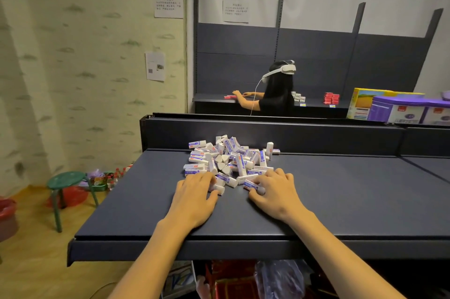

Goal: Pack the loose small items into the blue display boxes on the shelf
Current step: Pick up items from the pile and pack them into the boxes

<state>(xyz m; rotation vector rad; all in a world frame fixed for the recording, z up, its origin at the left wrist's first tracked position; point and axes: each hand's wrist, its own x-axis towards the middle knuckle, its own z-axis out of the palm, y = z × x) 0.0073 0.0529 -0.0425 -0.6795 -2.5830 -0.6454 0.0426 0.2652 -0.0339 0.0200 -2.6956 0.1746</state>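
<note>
A heap of several small white erasers in blue-and-white sleeves [230, 159] lies on the dark blue shelf [151, 203], toward its back wall. My left hand [194, 197] lies palm down at the heap's near left edge, its fingers curled over one eraser [217, 187]. My right hand [276, 190] lies at the near right edge, thumb and fingers pinching another eraser [252, 185]. No blue display box is in view.
The shelf's raised back panel [267, 134] stands behind the heap. Purple and yellow cartons [394, 108] sit at the far right. A person wearing a headset [277, 89] works at another shelf beyond. A green stool [67, 183] stands on the floor at left.
</note>
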